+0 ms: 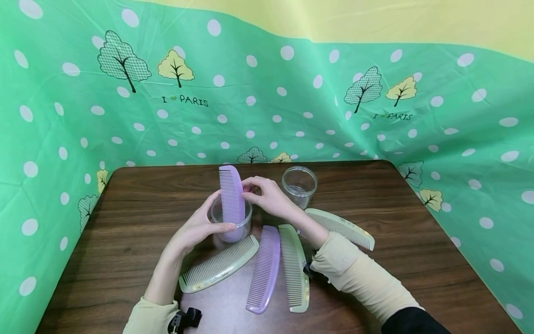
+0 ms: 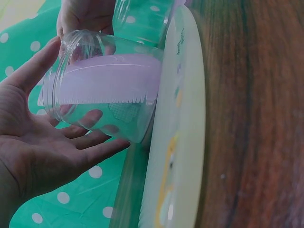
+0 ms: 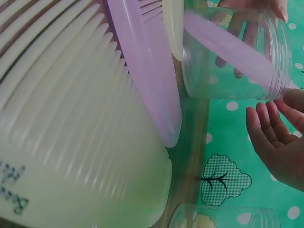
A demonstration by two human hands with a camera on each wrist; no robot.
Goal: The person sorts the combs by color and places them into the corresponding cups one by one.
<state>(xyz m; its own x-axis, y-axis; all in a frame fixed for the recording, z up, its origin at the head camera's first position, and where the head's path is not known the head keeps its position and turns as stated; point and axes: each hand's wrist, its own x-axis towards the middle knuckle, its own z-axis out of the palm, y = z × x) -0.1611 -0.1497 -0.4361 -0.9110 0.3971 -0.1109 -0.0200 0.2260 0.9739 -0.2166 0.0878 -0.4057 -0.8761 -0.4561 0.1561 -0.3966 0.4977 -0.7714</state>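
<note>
A purple comb (image 1: 232,195) stands upright inside a clear plastic jar (image 2: 135,126), its upper part rising above the rim. My left hand (image 1: 198,227) holds the jar from the left side, thumb across the front near the rim and fingers round the far side. With thumb and fingertips, my right hand (image 1: 267,197) pinches the right edge of that comb just above the rim. In the right wrist view the comb (image 3: 237,52) leans across the jar's inside.
A second clear jar (image 1: 299,188) stands behind and right. Before the jars lie a pale green comb (image 1: 221,265), a purple comb (image 1: 263,269) and a green comb (image 1: 294,269). Another pale green comb (image 1: 344,227) lies partly under the right forearm. A polka-dot cloth (image 1: 250,99) hangs behind the table.
</note>
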